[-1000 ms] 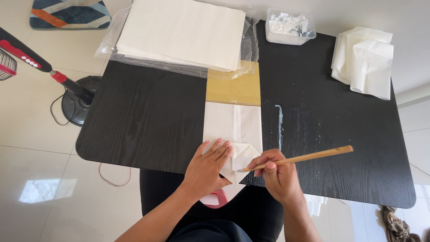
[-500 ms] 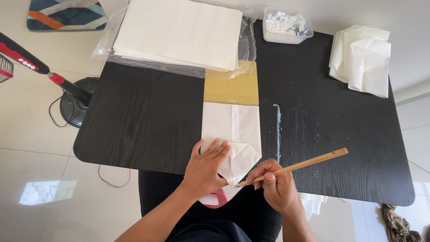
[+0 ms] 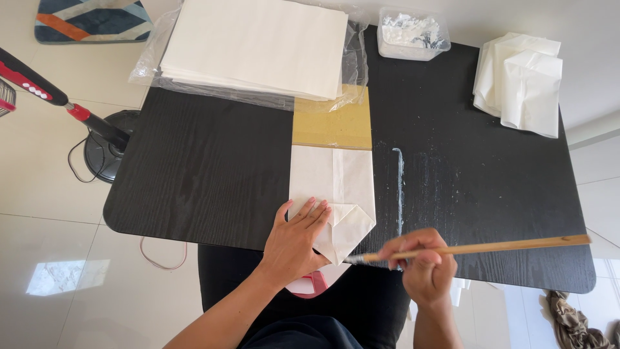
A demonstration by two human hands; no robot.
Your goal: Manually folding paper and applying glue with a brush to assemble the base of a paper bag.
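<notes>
My left hand (image 3: 296, 240) lies flat, fingers spread, pinning the folded white paper bag (image 3: 332, 197) at the black counter's (image 3: 206, 168) near edge in lower centre, while my right hand (image 3: 423, 266) grips a wooden-handled brush (image 3: 471, 247), best swept lightly along the pointed flap.
</notes>
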